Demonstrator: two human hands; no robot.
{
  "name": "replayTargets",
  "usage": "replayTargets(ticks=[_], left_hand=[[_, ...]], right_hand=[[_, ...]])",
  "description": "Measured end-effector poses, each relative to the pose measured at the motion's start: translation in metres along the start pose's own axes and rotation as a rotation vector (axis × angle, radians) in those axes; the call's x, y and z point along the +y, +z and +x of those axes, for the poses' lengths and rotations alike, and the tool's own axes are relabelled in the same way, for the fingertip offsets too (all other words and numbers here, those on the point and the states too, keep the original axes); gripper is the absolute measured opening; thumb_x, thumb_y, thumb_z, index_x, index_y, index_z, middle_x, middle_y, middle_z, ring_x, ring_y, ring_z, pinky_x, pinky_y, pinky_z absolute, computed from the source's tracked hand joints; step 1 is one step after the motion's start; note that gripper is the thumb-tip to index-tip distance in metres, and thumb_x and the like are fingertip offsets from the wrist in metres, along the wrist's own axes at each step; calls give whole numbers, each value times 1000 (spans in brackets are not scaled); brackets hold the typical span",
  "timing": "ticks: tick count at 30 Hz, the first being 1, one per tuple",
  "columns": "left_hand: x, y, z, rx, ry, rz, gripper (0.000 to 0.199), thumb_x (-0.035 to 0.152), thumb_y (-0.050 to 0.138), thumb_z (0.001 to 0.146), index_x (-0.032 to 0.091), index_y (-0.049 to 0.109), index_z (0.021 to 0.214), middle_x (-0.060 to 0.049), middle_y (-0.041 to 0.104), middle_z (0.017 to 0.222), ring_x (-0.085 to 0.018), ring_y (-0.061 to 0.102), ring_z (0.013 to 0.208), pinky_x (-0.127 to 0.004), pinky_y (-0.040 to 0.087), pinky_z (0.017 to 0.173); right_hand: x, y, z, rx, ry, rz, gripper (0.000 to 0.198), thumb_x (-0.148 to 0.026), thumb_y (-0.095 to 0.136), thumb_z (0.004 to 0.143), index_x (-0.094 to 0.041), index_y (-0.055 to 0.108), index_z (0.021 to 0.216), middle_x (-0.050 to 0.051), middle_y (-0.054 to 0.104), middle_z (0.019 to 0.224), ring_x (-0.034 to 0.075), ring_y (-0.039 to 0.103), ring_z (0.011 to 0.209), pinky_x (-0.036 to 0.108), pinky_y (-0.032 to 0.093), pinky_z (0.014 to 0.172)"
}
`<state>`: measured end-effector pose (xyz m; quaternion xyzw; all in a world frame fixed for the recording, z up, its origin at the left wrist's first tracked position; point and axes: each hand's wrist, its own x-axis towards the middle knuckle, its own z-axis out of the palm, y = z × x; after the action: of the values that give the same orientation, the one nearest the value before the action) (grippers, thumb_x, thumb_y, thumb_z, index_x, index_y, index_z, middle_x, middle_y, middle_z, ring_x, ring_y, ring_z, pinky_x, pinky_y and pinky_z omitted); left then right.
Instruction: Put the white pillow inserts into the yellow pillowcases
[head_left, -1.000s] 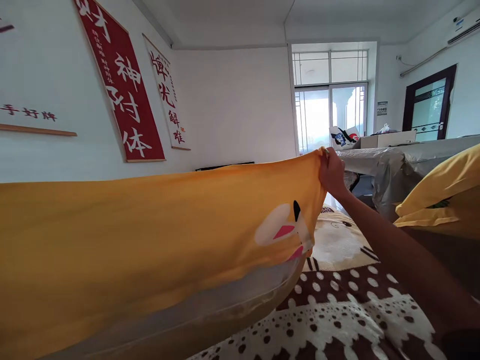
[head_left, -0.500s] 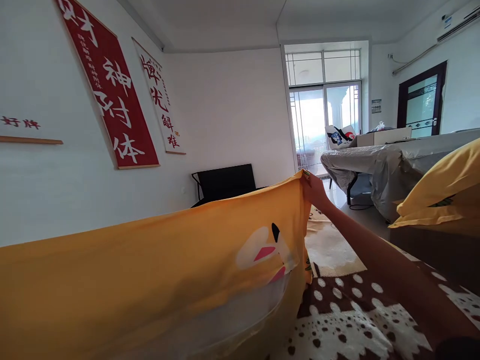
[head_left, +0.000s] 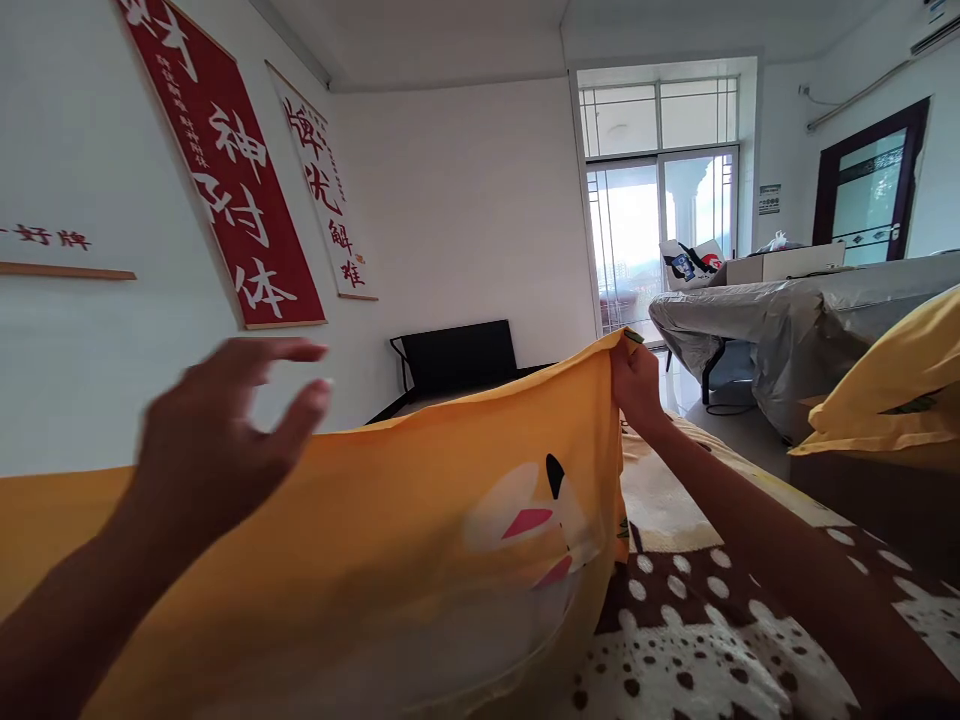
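A yellow pillowcase [head_left: 390, 500] with a white, pink and black print stretches across the lower view, its top edge sloping up to the right. My right hand [head_left: 636, 380] is closed on its upper right corner and holds it raised. My left hand [head_left: 232, 425] is up in front of the cloth near its top edge, thumb and forefinger apart, with nothing between them. The left end of the pillowcase runs out of view. A pale area shows low on the cloth; I cannot tell what lies behind it.
Beneath lies a brown and cream spotted blanket [head_left: 705, 620]. A yellow pillow [head_left: 900, 370] rests at the right. Behind it stands a table under grey plastic [head_left: 780, 320] with a box [head_left: 787, 263] on it. A black chair [head_left: 457, 358] is by the far wall.
My left hand has come into view from the lower left, fingers apart. My right hand still grips the corner, and the view has shifted slightly.
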<state>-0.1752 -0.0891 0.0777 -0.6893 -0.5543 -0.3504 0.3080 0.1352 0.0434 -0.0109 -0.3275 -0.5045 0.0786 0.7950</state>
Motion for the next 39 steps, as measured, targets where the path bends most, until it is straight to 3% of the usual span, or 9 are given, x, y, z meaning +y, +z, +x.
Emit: replayTargets(ticks=[3, 5, 9, 12, 16, 20, 25, 32, 39], left_hand=[[53, 33, 13, -190, 330, -105, 49, 47, 35, 89, 16, 43, 126, -8, 53, 126, -24, 48, 113, -37, 34, 98], [82, 55, 23, -323, 386, -150, 62, 52, 39, 86, 13, 36, 133, -12, 56, 121, -27, 52, 110, -39, 36, 95], [103, 81, 35, -802, 309, -291, 57, 60, 43, 78, 19, 54, 115, -8, 66, 91, -23, 62, 78, -29, 43, 63], [100, 87, 32, -972, 255, -358, 43, 57, 48, 74, 19, 63, 87, -4, 65, 80, -19, 60, 65, -25, 39, 50], [102, 83, 22, -989, 242, -435, 34, 48, 51, 73, 17, 62, 77, -4, 63, 73, -17, 58, 60, -23, 37, 45], [105, 64, 22, -1114, 214, -391, 31, 44, 56, 68, 17, 61, 83, -4, 64, 80, -18, 60, 64, -22, 40, 46], [83, 47, 22, -1191, 171, -312, 34, 45, 61, 64, 21, 59, 88, -3, 64, 85, -19, 61, 70, -21, 41, 48], [64, 56, 3, -1043, 282, -230, 22, 38, 50, 74, 18, 55, 66, -2, 58, 70, -14, 53, 57, -23, 31, 47], [59, 44, 10, -895, 128, -376, 34, 46, 45, 79, 18, 46, 60, 0, 49, 55, -12, 46, 47, -24, 24, 44]], right_hand=[[-3, 4, 0, -54, 152, 236, 39, -58, 55, 75, -21, 46, 69, -4, 42, 58, 10, 38, 52, 24, 32, 48], [-8, 1, -1, -94, 172, 277, 39, -59, 53, 75, -21, 48, 72, -3, 45, 60, 11, 41, 53, 24, 33, 49], [-19, -20, -5, -199, -119, -72, 28, -46, 47, 83, -20, 52, 73, -4, 42, 58, 9, 36, 51, 24, 30, 51], [-20, -36, -6, -212, -282, -317, 18, -35, 46, 84, -21, 56, 81, -6, 38, 54, 9, 31, 49, 24, 28, 53], [-15, -39, -6, -195, -236, -288, 26, -40, 41, 88, -20, 51, 74, -5, 35, 53, 9, 29, 49, 24, 25, 50], [-14, -35, -5, -219, -198, -116, 32, -45, 42, 88, -21, 42, 67, -4, 36, 58, 10, 30, 52, 23, 25, 49], [-11, -41, -7, -158, -215, -139, 33, -45, 41, 89, -20, 42, 67, -4, 35, 57, 10, 30, 51, 23, 25, 48], [-4, -42, -10, -154, -274, -308, 24, -35, 45, 87, -20, 46, 68, -8, 28, 48, 8, 24, 46, 24, 23, 50], [-16, -43, -5, -188, -35, 38, 39, -53, 52, 82, -18, 47, 65, -3, 41, 58, 9, 34, 52, 22, 28, 46]])
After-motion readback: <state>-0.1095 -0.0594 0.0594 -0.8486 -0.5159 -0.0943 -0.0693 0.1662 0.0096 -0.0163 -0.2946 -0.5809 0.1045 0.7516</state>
